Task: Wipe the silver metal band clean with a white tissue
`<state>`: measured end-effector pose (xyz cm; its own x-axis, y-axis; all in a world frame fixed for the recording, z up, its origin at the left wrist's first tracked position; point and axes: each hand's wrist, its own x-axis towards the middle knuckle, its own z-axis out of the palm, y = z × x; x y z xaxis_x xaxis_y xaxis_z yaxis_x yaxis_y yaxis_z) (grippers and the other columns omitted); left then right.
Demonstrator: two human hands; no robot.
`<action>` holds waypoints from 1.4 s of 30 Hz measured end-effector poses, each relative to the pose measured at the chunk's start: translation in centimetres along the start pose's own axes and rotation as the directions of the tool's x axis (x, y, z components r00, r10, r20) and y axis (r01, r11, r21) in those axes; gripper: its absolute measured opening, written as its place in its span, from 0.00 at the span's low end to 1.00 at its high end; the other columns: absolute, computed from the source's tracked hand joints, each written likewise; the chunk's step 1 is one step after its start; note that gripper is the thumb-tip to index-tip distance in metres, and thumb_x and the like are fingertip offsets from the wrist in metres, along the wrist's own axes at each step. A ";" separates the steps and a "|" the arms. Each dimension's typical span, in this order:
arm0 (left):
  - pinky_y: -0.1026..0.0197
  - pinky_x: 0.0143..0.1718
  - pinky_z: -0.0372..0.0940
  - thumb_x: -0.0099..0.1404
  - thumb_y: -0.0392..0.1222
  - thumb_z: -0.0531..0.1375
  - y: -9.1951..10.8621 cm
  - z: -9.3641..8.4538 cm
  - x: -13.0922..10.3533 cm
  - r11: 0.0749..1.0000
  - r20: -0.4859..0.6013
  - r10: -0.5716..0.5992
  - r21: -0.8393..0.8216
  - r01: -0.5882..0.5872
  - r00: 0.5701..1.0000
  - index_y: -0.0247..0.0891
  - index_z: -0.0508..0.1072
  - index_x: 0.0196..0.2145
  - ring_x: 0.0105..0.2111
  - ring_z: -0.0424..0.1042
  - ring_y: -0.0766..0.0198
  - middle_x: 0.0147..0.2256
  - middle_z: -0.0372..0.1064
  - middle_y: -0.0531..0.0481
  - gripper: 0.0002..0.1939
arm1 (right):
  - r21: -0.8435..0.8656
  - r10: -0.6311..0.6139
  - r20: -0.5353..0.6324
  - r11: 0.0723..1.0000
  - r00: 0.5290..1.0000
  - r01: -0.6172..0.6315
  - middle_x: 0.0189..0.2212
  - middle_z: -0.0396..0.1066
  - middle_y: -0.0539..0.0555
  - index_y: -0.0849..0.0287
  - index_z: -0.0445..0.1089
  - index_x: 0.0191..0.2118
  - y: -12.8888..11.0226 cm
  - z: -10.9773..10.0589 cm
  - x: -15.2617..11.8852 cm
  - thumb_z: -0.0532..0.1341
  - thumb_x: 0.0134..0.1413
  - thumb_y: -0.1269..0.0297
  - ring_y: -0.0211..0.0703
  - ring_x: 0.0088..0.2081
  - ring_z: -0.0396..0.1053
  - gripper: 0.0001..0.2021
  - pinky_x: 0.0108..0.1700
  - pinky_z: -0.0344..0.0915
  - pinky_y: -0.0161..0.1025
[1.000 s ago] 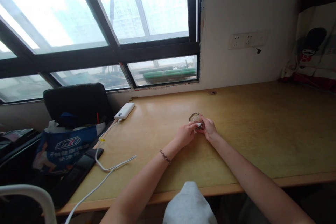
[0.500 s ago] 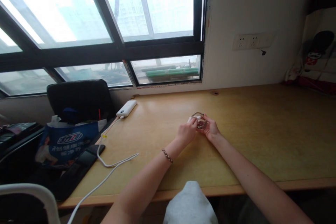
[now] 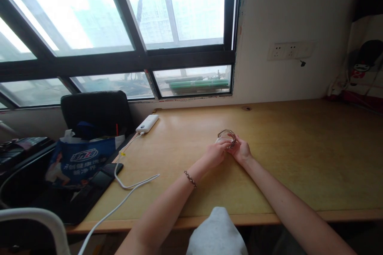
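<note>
A small see-through, glass-like item with a brownish rim [image 3: 226, 130] is held up just over the middle of the desk. My right hand [image 3: 241, 151] is closed around its right side and underside. From the left, my left hand [image 3: 217, 154] reaches in with bent fingers and presses a crumpled white tissue [image 3: 220, 140] to the item. Fingers and tissue hide much of the item's lower part, so its exact kind cannot be made out. A braided bracelet [image 3: 190, 179] circles my left wrist.
On the wooden desk [image 3: 299, 159], a white power bank [image 3: 147, 124] lies at the back left, its white cable [image 3: 134, 186] trailing forward. A blue bag [image 3: 83, 159] rests on the black chair [image 3: 95, 111] to the left. Wall sockets [image 3: 287, 50] are above the desk.
The item has turned a little, showing its rim as a rounder loop. My left fingers and the tissue have shifted slightly lower on it. The view has shifted slightly left.
</note>
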<state>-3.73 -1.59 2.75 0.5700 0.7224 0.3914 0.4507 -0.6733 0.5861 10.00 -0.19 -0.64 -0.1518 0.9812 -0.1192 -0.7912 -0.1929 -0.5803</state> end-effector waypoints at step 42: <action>0.60 0.46 0.60 0.55 0.25 0.44 -0.2 -0.4 -0.9 0.877 -0.154 0.080 0.481 0.004 0.985 0.38 0.49 0.56 0.52 0.56 0.59 0.57 0.47 0.43 0.30 | -0.063 -0.118 -0.034 0.991 0.992 0.115 0.30 0.72 0.58 0.60 0.66 0.36 -0.9 1.2 -0.4 0.49 0.53 0.60 0.47 0.34 0.70 0.12 0.38 0.65 0.51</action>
<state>-4.62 -2.01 2.58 0.4915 0.6819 0.5417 0.7277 -0.6633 0.1747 10.06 -0.42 0.96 -0.0372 0.9963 -0.0776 -0.7647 -0.0784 -0.6396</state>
